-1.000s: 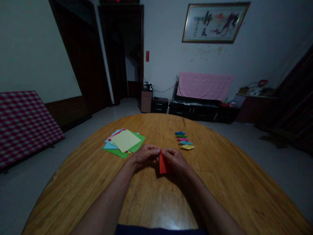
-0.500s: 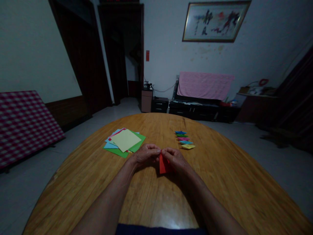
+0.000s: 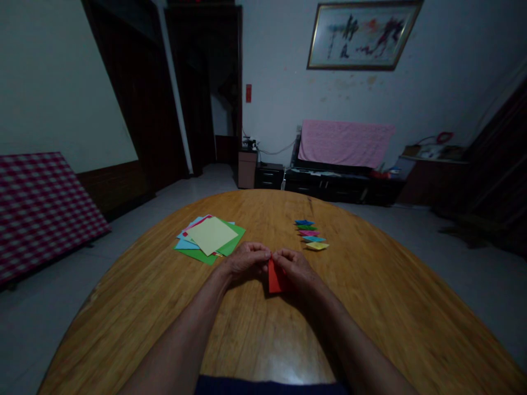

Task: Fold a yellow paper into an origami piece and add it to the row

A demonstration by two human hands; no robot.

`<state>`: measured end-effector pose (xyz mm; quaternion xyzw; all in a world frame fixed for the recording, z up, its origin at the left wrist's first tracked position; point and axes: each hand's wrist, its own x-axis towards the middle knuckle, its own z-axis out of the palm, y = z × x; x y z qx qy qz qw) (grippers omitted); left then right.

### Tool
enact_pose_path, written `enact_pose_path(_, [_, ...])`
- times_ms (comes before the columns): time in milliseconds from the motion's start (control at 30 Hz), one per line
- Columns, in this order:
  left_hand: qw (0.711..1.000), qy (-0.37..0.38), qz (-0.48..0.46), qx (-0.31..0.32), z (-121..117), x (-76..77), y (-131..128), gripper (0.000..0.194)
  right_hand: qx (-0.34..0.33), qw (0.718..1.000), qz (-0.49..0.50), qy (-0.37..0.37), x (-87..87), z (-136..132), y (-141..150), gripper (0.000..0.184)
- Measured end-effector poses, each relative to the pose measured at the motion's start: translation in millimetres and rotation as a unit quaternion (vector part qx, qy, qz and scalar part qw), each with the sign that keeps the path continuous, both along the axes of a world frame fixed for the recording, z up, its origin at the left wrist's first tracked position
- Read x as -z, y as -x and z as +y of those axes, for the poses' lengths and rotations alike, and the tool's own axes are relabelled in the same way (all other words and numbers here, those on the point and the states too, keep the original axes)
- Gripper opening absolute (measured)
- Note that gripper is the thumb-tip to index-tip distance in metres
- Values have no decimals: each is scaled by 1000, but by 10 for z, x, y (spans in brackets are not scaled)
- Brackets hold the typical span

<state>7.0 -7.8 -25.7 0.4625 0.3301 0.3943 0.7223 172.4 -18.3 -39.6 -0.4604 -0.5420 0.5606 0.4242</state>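
Note:
A folded piece of red paper (image 3: 278, 278) is held just above or on the wooden table, partly covered by my fingers. My left hand (image 3: 249, 259) pinches its top left corner between thumb and fingers. From the other side my right hand (image 3: 293, 265) grips the upper edge, its thumb close to the left thumb. Beyond the right hand lies a row of several small folded paper boats, with a yellow boat (image 3: 317, 246) nearest and a blue boat (image 3: 304, 223) farthest. Left of my left hand rests a loose stack of coloured paper sheets (image 3: 212, 236), pale yellow on top.
The round wooden table (image 3: 164, 307) spans the foreground. Past its far edge stand a low black cabinet (image 3: 321, 186) and a screen draped with a pink cloth (image 3: 346, 144). A red-and-white checked panel (image 3: 45, 214) leans at the left.
Both hands stay almost in place, still pinching the red paper. Its lower part has turned slightly, so more of the red face shows.

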Motion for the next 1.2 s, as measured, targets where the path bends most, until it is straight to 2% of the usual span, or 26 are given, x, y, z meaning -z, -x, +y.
enact_pose_path(167, [1000, -2, 13, 3, 52, 47, 18, 16, -21, 1000, -3, 22, 48, 45, -56, 21])
enact_pose_path(400, [999, -11, 40, -11, 71, 69, -5, 13, -34, 999, 8, 17, 19, 38, -75, 11])
enact_pose_path(567, [998, -39, 35, -47, 9, 28, -52, 11, -23, 1000, -8, -6, 46, 54, -67, 19])
enact_pose_path(733, [983, -104, 122, -88, 33, -14, -68, 11, -17, 999, -24, -24, 25, 63, -76, 35])
enact_pose_path(867, [971, -150, 161, -95, 64, -14, -66, 8, -35, 999, 2, -15, 3, 59, -103, 35])
enact_pose_path(1067, [968, -140, 188, -87, 80, 1, -56, 9, -53, 999, 7, -11, 27, 81, -135, 34])
enact_pose_path(1200, [959, -173, 200, -99, 81, -7, -50, 9, -50, 999, -11, -15, 32, 90, -140, 36])
